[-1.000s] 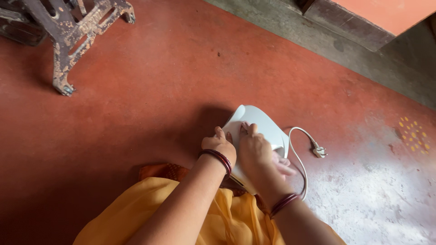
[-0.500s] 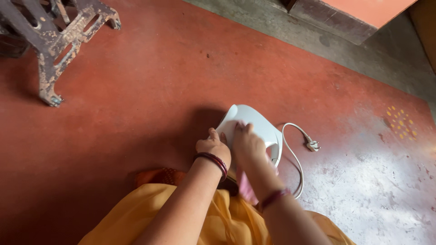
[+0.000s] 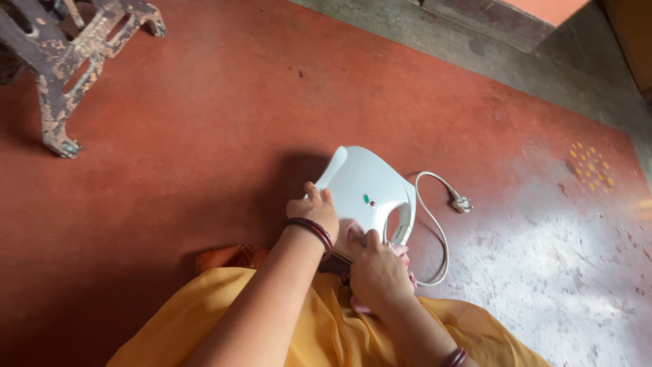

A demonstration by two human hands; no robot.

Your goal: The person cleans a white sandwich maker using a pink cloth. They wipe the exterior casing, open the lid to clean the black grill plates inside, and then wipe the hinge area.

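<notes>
On the red floor (image 3: 204,136), near the middle of the view, we see a white appliance (image 3: 363,190) with a closed lid and a handle loop on its right side. 2 small lamps, 1 green and 1 red, sit on the lid. The appliance rests just in front of the yellow cloth (image 3: 319,326) over our lap.

Our left hand (image 3: 312,211) grips the near left edge of the appliance, fingers curled over the rim and thumb on top, so it is closed on the casing. Dark bangles (image 3: 311,232) ring that wrist.

Our right hand (image 3: 377,268) presses a pink rag (image 3: 356,234) against the near edge of the lid, just below the handle. The fingers are bent around the rag; how tightly they close we cannot tell, since the back of the hand hides them.

A white cord (image 3: 438,231) loops out from the right side of the appliance and ends in a plug (image 3: 462,202) lying on the floor, near but apart from the casing.

At far left stands a rusty metal frame (image 3: 61,47), well apart from our hands. Far right, a patch of yellow dots (image 3: 592,163) marks the floor, and a grey step (image 3: 530,61) runs along the far edge.
</notes>
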